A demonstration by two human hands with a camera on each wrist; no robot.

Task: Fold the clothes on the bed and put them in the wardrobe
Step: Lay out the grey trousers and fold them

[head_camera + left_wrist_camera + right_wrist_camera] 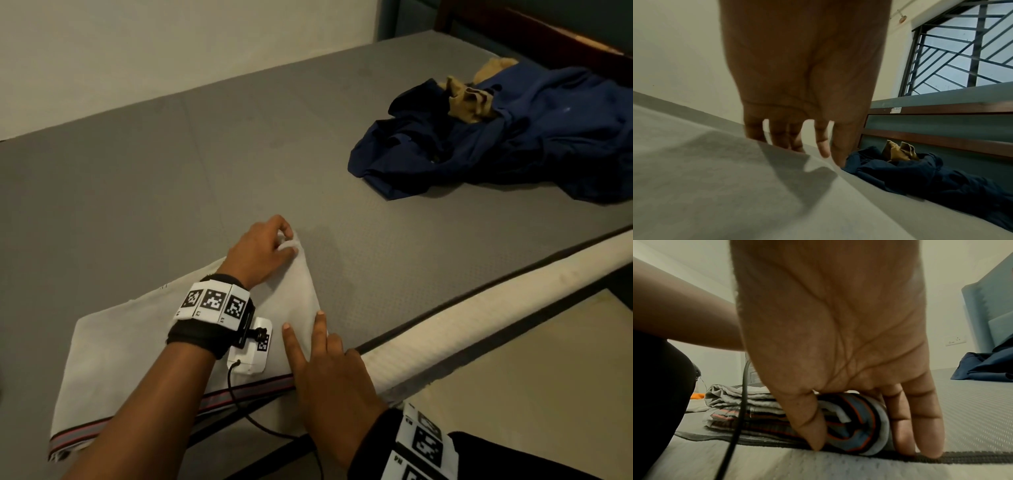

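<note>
Folded cloth (144,346): laid flat at the near edge of the bed (239,154).
Left hand (263,251): far corner of the cloth is pinched by curled fingers.
Right hand (329,373): near fold is pressed by straight, spread fingers.
Blue garment (513,137): heaped well apart, toward the headboard.

Dim, flat indoor light on my feeds, greenish cast. Daylight comes through the barred window (962,53). Soft shadow under the left hand (803,73). Wrist views blur up close, palms unfocused; edges bend, wide-angle.
</note>
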